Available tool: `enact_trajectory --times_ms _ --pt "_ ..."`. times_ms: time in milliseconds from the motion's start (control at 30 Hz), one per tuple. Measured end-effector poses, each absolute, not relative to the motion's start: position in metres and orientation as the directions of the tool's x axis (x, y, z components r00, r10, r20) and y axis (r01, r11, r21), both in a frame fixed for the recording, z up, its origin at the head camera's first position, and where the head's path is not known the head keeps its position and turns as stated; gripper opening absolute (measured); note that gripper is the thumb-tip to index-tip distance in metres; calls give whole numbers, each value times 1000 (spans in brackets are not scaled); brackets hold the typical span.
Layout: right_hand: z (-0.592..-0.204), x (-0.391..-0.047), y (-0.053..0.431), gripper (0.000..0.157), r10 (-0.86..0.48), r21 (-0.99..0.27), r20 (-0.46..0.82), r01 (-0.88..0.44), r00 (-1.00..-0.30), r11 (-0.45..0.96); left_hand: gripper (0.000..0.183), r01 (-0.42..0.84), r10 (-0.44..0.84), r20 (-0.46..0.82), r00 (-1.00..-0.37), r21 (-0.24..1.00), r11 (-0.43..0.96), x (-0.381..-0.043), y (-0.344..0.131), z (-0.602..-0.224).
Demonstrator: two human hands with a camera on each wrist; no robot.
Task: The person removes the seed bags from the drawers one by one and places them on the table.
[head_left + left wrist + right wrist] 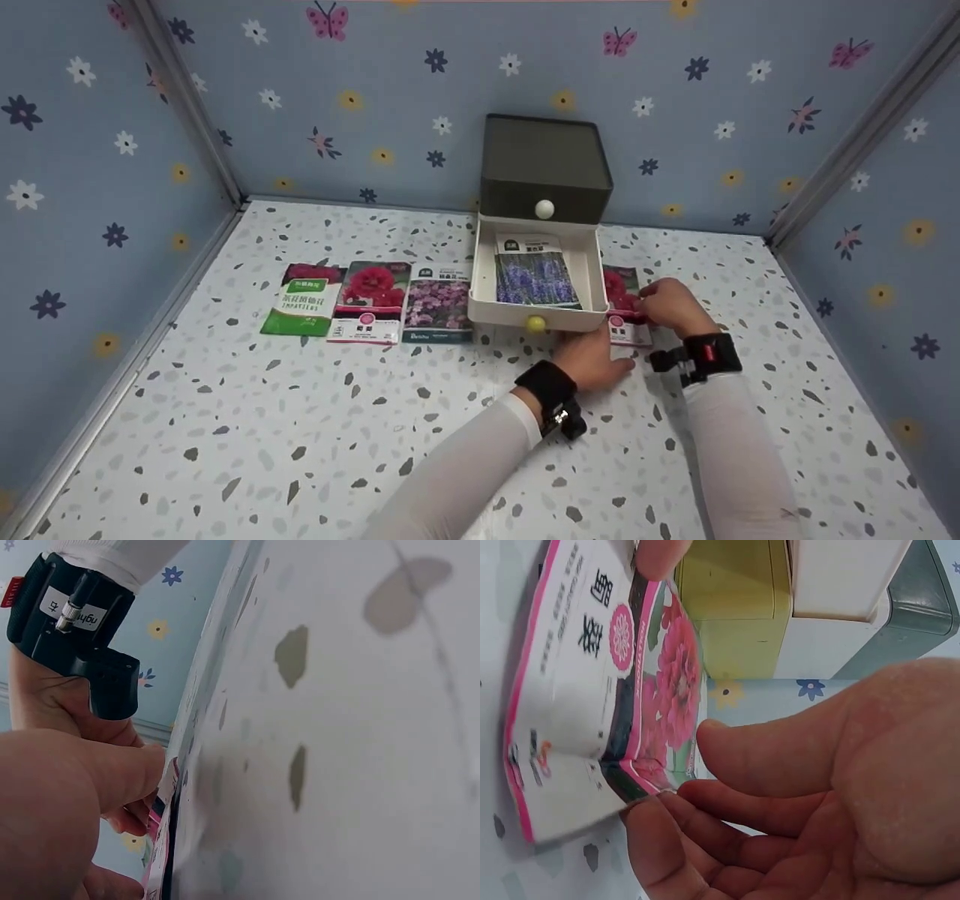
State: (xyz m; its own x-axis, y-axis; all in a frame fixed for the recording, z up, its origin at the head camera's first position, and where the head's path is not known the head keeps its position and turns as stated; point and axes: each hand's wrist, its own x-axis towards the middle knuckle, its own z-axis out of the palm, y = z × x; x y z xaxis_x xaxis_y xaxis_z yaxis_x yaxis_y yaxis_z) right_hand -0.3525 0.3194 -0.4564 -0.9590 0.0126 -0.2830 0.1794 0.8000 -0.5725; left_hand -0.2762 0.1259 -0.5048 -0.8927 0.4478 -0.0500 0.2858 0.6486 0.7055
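Note:
A red-flower seed packet (628, 330) lies on the table, partly hidden by a pulled-out white drawer (601, 262). At its right edge, my right hand (673, 304) holds the packet with curled fingers; the corner bends up against the fingertips in the right wrist view. My left hand (589, 360) is low in front of the drawer, thumb extended, its other fingers mostly hidden in the head view. One left fingertip (662, 555) rests on the packet's upper face. Inside the drawer lies a purple-flower seed packet (534, 277).
The drawer belongs to a small cabinet with a dark green top unit (547, 154) against the back wall. A yellow knob (535, 324) shows at the drawer's front. Left of it lie a green-and-white packet (304, 300), another red-flower packet (369, 300) and a pink-flower packet (439, 304).

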Motion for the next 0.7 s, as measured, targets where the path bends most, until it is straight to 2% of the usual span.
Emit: enact_trajectory --times_ms 233,533,700 --pt "-454 -355 317 50 39 -552 -308 212 -951 806 90 278 450 -60 -891 712 645 -277 124 -504" --pt "-453 -354 320 55 29 -562 -308 207 -951 801 83 297 443 -41 -895 686 664 -276 123 -503" --pt "-447 -352 325 59 31 -549 -315 208 -949 810 93 301 459 -83 -885 650 698 -269 124 -496"
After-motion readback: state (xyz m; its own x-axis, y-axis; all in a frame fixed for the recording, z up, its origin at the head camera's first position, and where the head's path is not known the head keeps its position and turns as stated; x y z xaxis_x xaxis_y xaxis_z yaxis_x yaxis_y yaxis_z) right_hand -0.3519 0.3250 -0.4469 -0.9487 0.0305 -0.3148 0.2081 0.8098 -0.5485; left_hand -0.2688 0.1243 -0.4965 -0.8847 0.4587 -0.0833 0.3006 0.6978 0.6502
